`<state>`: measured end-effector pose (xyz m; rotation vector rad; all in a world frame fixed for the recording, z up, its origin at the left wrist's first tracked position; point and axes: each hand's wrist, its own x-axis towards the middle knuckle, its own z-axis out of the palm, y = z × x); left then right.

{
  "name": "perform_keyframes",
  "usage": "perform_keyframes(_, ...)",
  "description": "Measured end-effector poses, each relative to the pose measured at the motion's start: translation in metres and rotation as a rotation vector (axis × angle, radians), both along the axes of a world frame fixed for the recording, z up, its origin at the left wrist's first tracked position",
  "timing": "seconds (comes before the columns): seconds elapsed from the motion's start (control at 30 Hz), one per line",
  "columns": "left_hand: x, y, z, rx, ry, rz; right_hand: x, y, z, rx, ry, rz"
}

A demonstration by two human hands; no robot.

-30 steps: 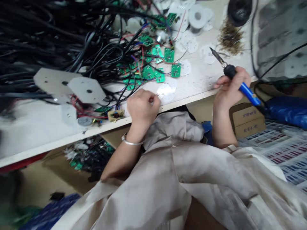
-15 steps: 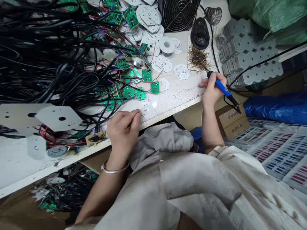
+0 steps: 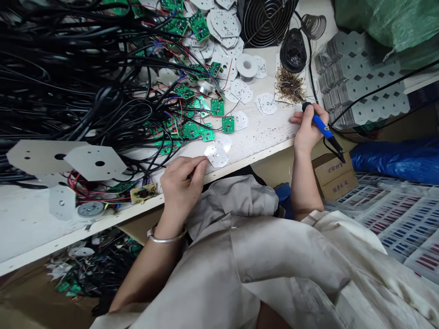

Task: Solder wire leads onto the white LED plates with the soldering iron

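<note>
My right hand (image 3: 308,132) is closed around the blue handle of the soldering iron (image 3: 322,126), and the iron is what has shifted most: a second ago its tip pointed up near the loose white discs, and now it is down at the edge of the brown crumbs (image 3: 290,86) in front of the black dish (image 3: 293,50). I take that as a pause to clean the tip, so I judge no joint is being made at this instant. My left hand (image 3: 181,183) has changed too. It was curled into a loose fist; now thumb and forefinger reach out with their tips close together at the left edge of a white disc board (image 3: 217,155). I cannot tell whether they pinch that edge, hold something fine there, or merely rest against it. The board lies flat on the white bench (image 3: 264,132), near its front edge, just below the green circuit boards (image 3: 228,124) and to the right of the black cables (image 3: 103,100). To my mind, the board is positioned for work while the iron remains well apart from it.
</note>
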<state>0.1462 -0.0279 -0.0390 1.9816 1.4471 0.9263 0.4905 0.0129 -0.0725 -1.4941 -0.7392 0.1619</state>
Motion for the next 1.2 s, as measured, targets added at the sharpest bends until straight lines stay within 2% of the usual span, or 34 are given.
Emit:
perform_keyframes(0.1, 0.004, 0.001, -0.002, 0.062, 0.017, 0.036, -0.013, -0.008, 0.006, 0.073, -0.002, -0.002)
perform_keyframes(0.17, 0.007, 0.001, -0.005, 0.098, 0.048, 0.069, -0.035, -0.019, 0.01, 0.085, 0.041, 0.033)
perform_keyframes(0.23, 0.01, 0.002, -0.007, 0.084, 0.086, 0.073, -0.065, -0.033, 0.014, 0.065, 0.116, 0.11)
perform_keyframes(0.33, 0.011, 0.005, -0.009, -0.016, 0.18, 0.055, -0.111, -0.053, 0.018, -0.006, 0.187, 0.279)
perform_keyframes(0.47, 0.01, 0.007, -0.009, -0.062, 0.249, 0.053, -0.144, -0.069, 0.016, -0.127, 0.194, 0.446)
perform_keyframes(0.67, 0.014, 0.005, -0.009, -0.081, 0.26, 0.063, -0.144, -0.077, 0.012, -0.213, 0.169, 0.568)
perform_keyframes(1.2, 0.021, -0.002, -0.011, -0.065, 0.42, 0.098, -0.145, -0.075, 0.017, -0.103, 0.151, 0.611)
